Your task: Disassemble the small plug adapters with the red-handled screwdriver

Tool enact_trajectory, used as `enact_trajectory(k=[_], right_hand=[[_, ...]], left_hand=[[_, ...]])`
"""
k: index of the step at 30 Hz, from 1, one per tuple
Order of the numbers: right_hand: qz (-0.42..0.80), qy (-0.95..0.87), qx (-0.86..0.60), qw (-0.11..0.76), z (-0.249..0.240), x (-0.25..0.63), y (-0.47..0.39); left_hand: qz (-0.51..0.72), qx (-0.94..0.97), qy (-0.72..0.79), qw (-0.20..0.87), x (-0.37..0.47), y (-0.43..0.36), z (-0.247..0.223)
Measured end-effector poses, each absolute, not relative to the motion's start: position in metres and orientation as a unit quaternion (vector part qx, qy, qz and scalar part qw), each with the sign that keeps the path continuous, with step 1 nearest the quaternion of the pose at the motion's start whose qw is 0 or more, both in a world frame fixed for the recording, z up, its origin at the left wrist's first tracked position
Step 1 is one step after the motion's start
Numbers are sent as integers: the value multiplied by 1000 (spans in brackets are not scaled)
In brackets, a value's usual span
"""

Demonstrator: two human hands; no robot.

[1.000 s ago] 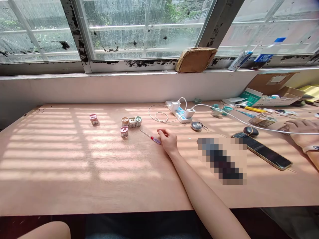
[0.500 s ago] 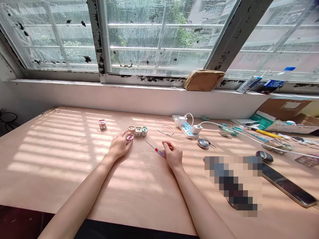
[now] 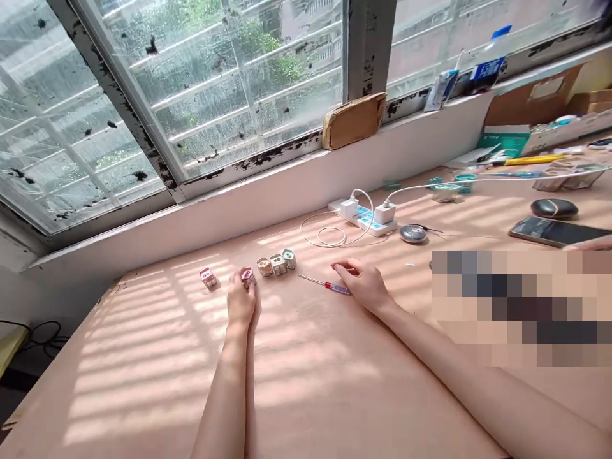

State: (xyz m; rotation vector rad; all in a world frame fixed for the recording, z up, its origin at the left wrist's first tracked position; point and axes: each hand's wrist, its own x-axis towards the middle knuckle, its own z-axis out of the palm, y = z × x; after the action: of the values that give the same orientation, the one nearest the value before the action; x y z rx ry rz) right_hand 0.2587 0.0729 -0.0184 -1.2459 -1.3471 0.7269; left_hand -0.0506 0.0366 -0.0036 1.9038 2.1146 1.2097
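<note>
My left hand (image 3: 240, 303) is closed around a small pink-topped pencil sharpener (image 3: 247, 275) with two holes on top, standing on the table. Right of it, an orange-topped sharpener (image 3: 264, 266), a cream one (image 3: 278, 264) and a green one (image 3: 289, 258) form a close row. Another sharpener, red-topped (image 3: 208, 276), stands apart on the left. My right hand (image 3: 366, 285) rests on the table with thumb and fingers pinched; what they hold, if anything, is too small to make out. Beside it lies a screwdriver (image 3: 335, 287) with a red and purple handle.
Behind the right hand sit a power strip (image 3: 381, 226) with white plugs and cables, and a round grey object (image 3: 413, 234). Farther right are a black mouse (image 3: 554, 208), a phone (image 3: 549, 231), green parts (image 3: 447, 191) and a carton (image 3: 549, 138). Another hand (image 3: 593, 243) shows at the right edge.
The view has turned and tilted. My left hand has moved the pink sharpener leftward, from in front of the row to its left side. My right hand stays beside the screwdriver.
</note>
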Motion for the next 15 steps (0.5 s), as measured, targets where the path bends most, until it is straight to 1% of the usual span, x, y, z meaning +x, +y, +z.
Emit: enact_trajectory(k=[4, 8, 12, 15], right_hand=[[293, -580, -525, 550, -26, 262, 77], [296, -570, -504, 578, -26, 261, 79], [284, -539, -486, 627, 4, 260, 69], [244, -496, -448, 702, 42, 265, 45]], left_hand=[[372, 625, 687, 13, -54, 49, -8], [379, 622, 685, 22, -55, 58, -12], [394, 614, 682, 42, -54, 62, -16], [392, 616, 682, 49, -53, 64, -17]])
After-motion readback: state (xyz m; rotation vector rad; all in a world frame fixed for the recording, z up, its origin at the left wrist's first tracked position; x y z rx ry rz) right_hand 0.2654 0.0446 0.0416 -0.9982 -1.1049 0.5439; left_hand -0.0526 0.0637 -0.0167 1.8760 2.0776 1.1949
